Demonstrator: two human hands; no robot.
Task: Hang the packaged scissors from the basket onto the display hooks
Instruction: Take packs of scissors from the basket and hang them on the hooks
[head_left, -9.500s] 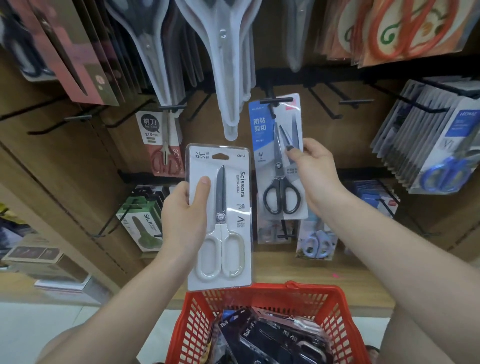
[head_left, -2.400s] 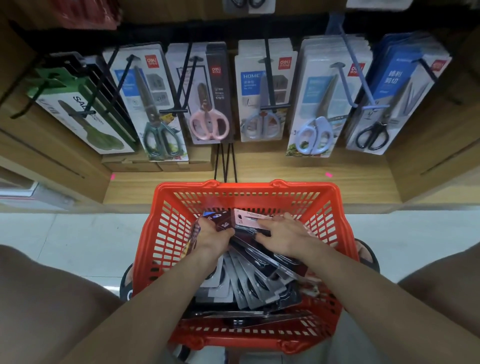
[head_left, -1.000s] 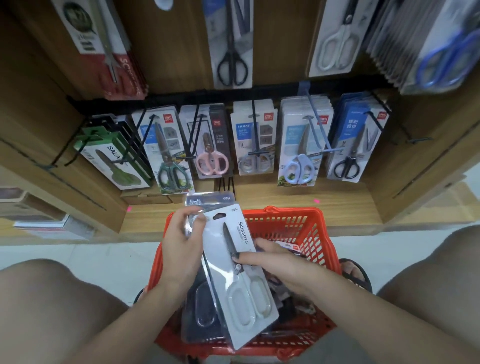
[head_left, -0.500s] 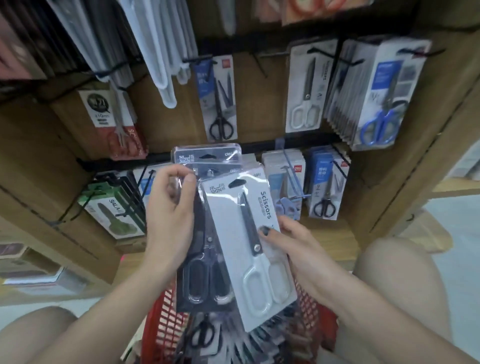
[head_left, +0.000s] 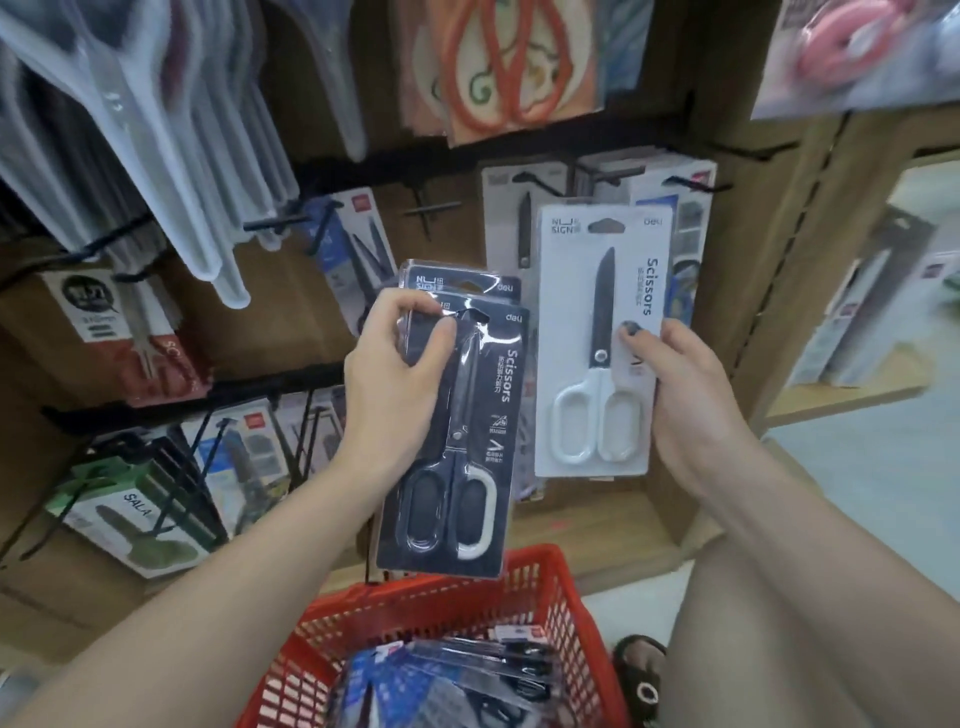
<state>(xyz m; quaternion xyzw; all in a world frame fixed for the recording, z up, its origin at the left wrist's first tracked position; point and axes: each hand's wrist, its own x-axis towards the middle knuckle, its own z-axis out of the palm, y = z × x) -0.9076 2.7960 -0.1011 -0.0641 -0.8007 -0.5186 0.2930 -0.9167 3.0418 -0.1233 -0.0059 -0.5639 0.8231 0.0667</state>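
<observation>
My right hand (head_left: 680, 395) holds a white scissors pack (head_left: 597, 338) by its right edge, upright, in front of the middle row of display hooks. Just behind its top, a black hook (head_left: 535, 182) carries a matching white pack. My left hand (head_left: 395, 384) grips two stacked black scissors packs (head_left: 457, 441) near their tops, left of the white pack. Below them stands the red basket (head_left: 550, 587), with several more packaged scissors (head_left: 452, 680) lying inside.
An empty black hook (head_left: 431, 210) juts out between a blue-carded scissors pack (head_left: 358, 244) and the white packs. Clear plastic packs (head_left: 156, 130) hang at upper left. Lower hooks hold green SALA packs (head_left: 135, 519). A wooden side panel (head_left: 779, 260) bounds the right.
Both hands have risen from the basket toward the hooks. The right hand has drawn the white pack off the black packs, to the right and up.
</observation>
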